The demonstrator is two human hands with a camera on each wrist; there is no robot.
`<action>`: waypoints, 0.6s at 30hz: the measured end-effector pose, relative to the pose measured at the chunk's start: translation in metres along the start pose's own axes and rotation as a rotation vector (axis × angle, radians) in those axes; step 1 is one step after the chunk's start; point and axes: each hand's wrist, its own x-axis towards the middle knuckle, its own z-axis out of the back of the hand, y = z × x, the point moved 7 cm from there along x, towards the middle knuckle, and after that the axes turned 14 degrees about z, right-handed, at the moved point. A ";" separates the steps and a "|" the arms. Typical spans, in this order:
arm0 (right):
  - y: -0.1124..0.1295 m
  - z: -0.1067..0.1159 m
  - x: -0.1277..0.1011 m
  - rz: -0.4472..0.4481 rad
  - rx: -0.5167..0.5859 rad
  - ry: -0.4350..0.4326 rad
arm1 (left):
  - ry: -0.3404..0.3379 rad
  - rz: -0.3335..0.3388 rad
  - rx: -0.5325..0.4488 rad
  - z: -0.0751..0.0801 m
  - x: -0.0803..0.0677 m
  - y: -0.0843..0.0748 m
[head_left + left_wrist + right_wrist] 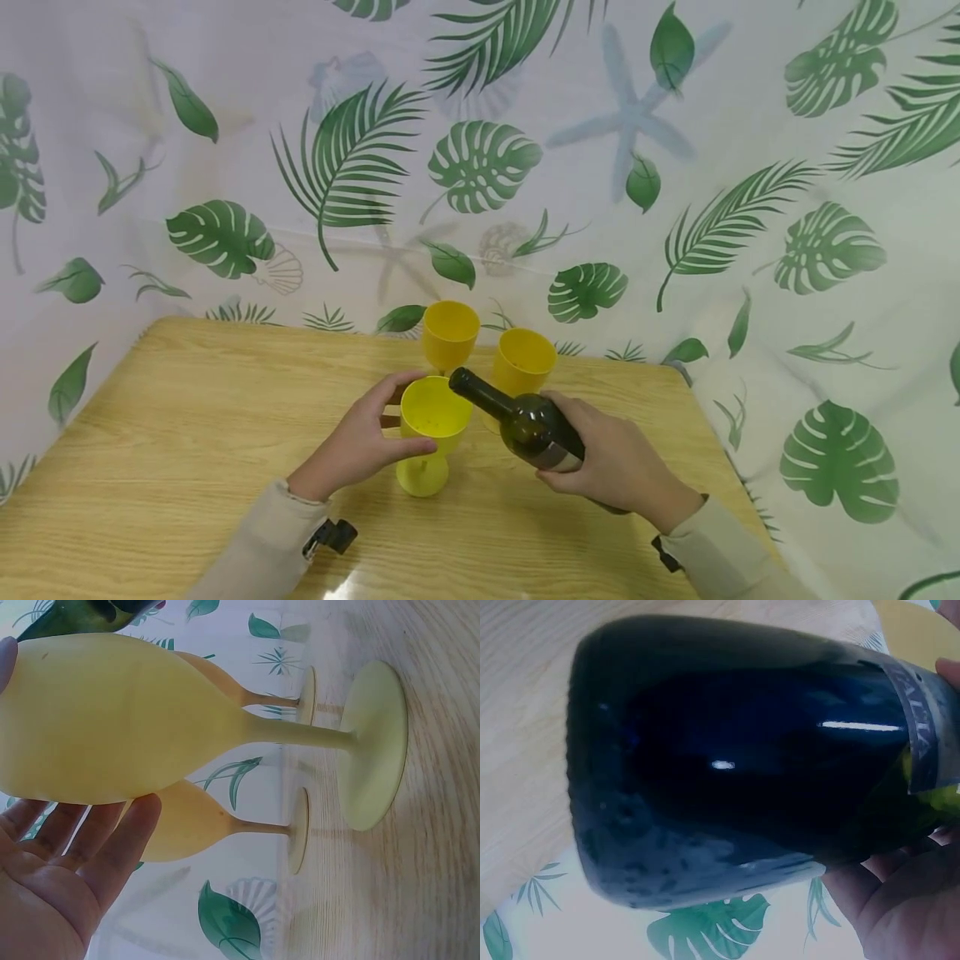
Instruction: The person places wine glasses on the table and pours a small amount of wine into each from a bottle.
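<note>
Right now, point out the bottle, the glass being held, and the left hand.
bottle (534, 427), head view, on its dark shoulder.
held glass (433, 408), head view, on the bowl's rim.
left hand (358, 448), head view, on the back of the hand.

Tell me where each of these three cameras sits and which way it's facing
Head: worn on the head, looking forward and down at the wooden table; both hands and sleeves show.
Left wrist: on the left wrist, looking along the palm at the near yellow goblet; left hand shows.
Right wrist: on the right wrist, close on the dark bottle; right hand shows at the edge.
Shared: head and left wrist both show all three goblets; head and right wrist both show the bottle.
</note>
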 end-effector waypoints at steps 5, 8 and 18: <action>0.002 0.002 0.002 0.004 -0.012 0.031 | -0.002 0.003 -0.001 0.000 0.001 0.001; 0.003 0.004 0.003 0.008 -0.014 0.041 | -0.003 0.006 0.004 0.000 0.001 0.001; 0.006 0.009 0.009 0.021 -0.031 0.091 | -0.004 0.014 0.005 0.000 0.000 0.000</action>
